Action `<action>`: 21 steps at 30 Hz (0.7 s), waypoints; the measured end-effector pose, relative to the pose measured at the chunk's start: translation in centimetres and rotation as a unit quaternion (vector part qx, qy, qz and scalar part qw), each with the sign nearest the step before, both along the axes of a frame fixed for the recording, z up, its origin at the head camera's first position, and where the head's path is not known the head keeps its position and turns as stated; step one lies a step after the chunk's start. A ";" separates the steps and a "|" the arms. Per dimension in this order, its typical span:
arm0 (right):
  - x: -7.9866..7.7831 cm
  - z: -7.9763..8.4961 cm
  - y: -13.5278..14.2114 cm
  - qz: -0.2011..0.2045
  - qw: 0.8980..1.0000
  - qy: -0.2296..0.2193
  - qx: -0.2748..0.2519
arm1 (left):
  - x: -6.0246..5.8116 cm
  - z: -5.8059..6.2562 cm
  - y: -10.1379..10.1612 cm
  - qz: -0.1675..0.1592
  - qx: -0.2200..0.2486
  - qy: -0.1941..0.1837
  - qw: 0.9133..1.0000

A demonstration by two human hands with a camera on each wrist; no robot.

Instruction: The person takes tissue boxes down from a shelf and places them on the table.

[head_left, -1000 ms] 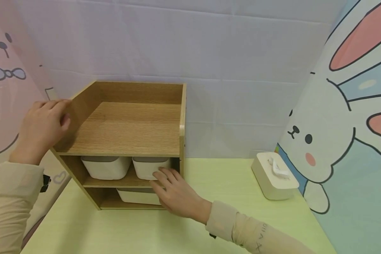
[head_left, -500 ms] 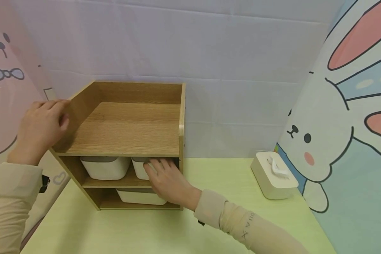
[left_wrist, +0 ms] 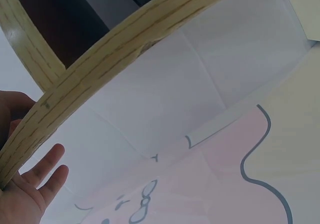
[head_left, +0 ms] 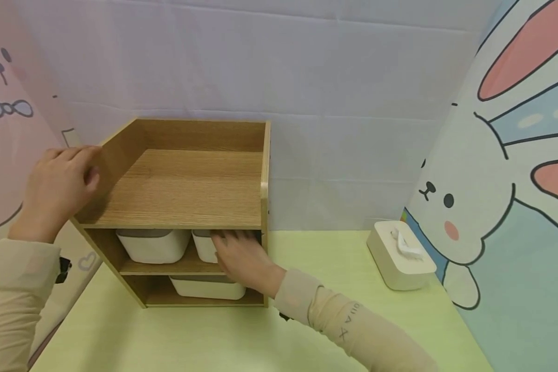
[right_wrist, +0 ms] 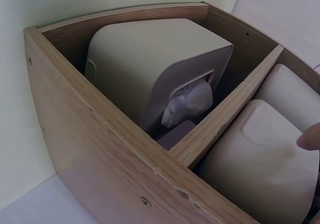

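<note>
A wooden desktop shelf [head_left: 190, 196] stands toward the left of the table. My left hand [head_left: 60, 186] grips its left side panel; in the left wrist view, the fingers [left_wrist: 47, 171] show beside the wooden edge. Two white storage bins with grey tops sit on the middle level, a left bin [head_left: 151, 248] and a right bin [head_left: 203, 249]. At the right bin's front is my right hand [head_left: 244, 258], its fingers over the rim and their tips hidden under the top board. One fingertip [right_wrist: 310, 136] touches the bin's front in the right wrist view.
A low white box [head_left: 206, 289] occupies the bottom level; crumpled white tissue [right_wrist: 187, 103] shows in its slot in the right wrist view. Farther right on the pale green table [head_left: 325, 279] stands a tissue box [head_left: 402, 258]. Cartoon-printed cloths [head_left: 474, 206] hang around the table.
My right hand has moved up and inward from the right bin's lower front to its rim. The left hand keeps its hold, and the bins stay put.
</note>
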State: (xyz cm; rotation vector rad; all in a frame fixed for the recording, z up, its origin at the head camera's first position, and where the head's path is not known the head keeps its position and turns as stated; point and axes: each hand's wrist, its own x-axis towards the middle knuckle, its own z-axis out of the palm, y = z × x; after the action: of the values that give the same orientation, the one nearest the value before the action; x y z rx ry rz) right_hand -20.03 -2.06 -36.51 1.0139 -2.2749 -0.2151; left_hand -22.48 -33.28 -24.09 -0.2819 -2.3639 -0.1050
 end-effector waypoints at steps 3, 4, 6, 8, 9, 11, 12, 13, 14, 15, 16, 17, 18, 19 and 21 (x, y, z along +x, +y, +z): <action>-0.2 0.0 -0.3 -0.008 1.000 -0.005 -0.003 | 0.0 0.0 0.0 -0.002 -0.001 0.004 1.000; -0.2 -0.1 -0.3 -0.010 1.000 -0.008 -0.003 | 0.0 0.0 0.0 -0.002 -0.002 0.004 1.000; -0.3 -0.1 -0.5 -0.015 1.000 -0.015 -0.003 | 0.0 0.0 0.0 -0.001 -0.002 0.005 1.000; -0.4 -0.1 -0.6 -0.020 1.000 -0.018 -0.002 | 0.0 0.0 0.0 0.000 -0.001 0.005 1.000; -0.4 -0.1 -0.7 -0.022 1.000 -0.021 -0.003 | 0.1 0.0 0.0 0.001 0.000 0.005 1.000; -0.4 0.0 -0.8 -0.026 0.999 -0.023 -0.004 | 0.1 0.0 0.0 0.003 0.001 0.005 1.000; -0.4 0.1 -0.9 -0.028 0.999 -0.023 -0.003 | 0.1 0.0 0.0 0.004 0.002 0.004 1.000; -0.4 0.1 -0.9 -0.030 0.999 -0.027 -0.002 | 0.1 0.0 0.0 0.005 0.002 0.004 1.000; -0.4 0.2 -0.9 -0.032 0.999 -0.031 0.000 | 0.2 0.0 0.0 0.005 0.001 0.004 1.000; -0.3 0.3 -1.0 -0.034 0.999 -0.035 0.004 | 0.2 0.0 0.1 0.006 0.000 0.004 1.000; -0.3 0.3 -1.0 -0.037 0.999 -0.039 0.007 | 0.2 0.0 0.1 0.007 -0.001 0.003 1.000; -0.3 0.4 -1.0 -0.039 0.998 -0.045 0.011 | 0.2 0.0 0.1 0.007 -0.002 0.004 1.000; -0.3 0.4 -1.0 -0.041 0.998 -0.049 0.014 | 0.2 0.0 0.1 0.007 -0.002 0.004 1.000; -0.2 0.4 -1.0 -0.043 0.998 -0.053 0.016 | 0.2 0.0 0.2 0.006 -0.003 0.005 1.000; -0.2 0.5 -1.0 -0.044 0.997 -0.053 0.019 | 0.2 0.0 0.2 0.006 -0.003 0.006 1.000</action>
State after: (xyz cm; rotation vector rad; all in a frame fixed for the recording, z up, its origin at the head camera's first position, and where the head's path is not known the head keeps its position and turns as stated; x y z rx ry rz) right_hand -20.26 -3.09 -35.99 0.9652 -2.4240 -0.2478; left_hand -22.25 -33.09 -24.05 -0.2713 -2.3544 -0.0919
